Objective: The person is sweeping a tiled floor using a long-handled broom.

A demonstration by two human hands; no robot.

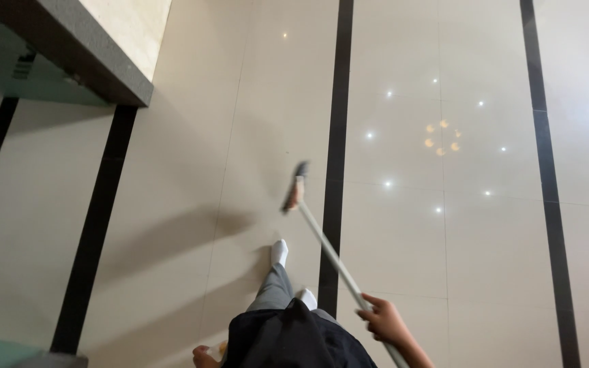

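head view: broom held over a glossy tiled floor

head camera looks straight down at a person standing on pale, shiny floor tiles crossed by dark stripes. the right hand, low and right of centre in the frame, has its fingers curled and pressed together around the pale handle of a broom. the handle slants from the bottom right up toward the middle of the frame, where the broom head sits on or just above the tile, just beside the central dark stripe; whether the bristles touch the floor cannot be told.

the left hand shows only partly at the bottom edge, left of the dark clothing. it seems to be closed on something small and light, but how its fingers lie cannot be told.

two white-socked feet and grey trouser legs stand between the hands, the nearer foot close below the broom head. in the upper left of the frame a dark stone ledge juts out above the floor. small points of reflected ceiling light form a ring on the tiles at upper right.
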